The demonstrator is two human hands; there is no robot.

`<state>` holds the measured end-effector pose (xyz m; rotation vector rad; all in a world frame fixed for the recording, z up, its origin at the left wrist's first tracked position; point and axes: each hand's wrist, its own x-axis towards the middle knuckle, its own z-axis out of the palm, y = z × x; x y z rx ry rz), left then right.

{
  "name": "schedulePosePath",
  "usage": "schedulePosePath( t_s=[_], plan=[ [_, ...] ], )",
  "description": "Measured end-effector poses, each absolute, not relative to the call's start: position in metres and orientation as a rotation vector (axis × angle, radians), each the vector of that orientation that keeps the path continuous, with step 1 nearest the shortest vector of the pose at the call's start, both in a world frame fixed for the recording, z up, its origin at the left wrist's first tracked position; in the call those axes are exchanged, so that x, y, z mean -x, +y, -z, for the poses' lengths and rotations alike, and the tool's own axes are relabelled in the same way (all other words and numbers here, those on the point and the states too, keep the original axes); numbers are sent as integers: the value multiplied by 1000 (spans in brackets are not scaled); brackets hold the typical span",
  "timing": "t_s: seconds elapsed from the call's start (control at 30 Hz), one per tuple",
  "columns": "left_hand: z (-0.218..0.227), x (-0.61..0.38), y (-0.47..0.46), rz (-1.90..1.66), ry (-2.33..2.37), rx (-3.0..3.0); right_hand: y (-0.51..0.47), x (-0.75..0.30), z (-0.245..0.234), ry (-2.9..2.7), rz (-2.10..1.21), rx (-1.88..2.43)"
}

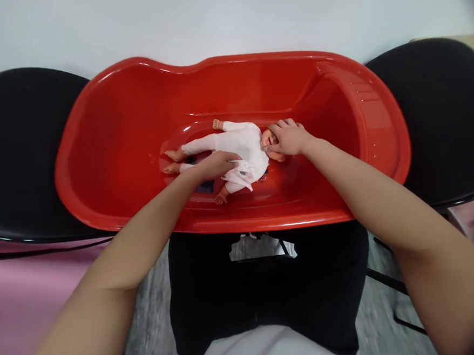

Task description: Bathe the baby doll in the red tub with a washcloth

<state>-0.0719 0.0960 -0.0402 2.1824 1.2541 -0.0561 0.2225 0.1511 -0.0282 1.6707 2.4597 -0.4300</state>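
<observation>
A baby doll (238, 142) in a white body suit lies on its back in a red baby bathtub (120, 110), its head to the right and bare feet to the left. My right hand (287, 136) is curled over the doll's head, covering its upper part. My left hand (220, 164) rests at the doll's near side, fingers closed on a thin white cloth (243, 177) against its torso. Whether this cloth is separate or a loose part of the doll's clothing, I cannot tell. Dark patches show on the tub floor beneath the doll.
The tub spans a black chair (23, 152) on the left and another black chair (444, 121) on the right. Behind it rises a white wall (171, 16). Pink material (21, 297) lies at lower left, and grey flooring (388, 334) shows below.
</observation>
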Motion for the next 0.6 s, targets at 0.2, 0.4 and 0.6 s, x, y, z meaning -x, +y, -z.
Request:
schedulePosePath(
  t_s=[0.2, 0.4, 0.6],
  plan=[
    [52, 52, 89, 320, 1143, -2207, 149, -221, 25, 2452, 425, -1666],
    [80, 42, 87, 517, 1157, -2258, 149, -220, 25, 2437, 432, -1668],
    [79, 37, 82, 564, 1121, -2375, 152, -223, 30, 2467, 420, -1653]
  ],
)
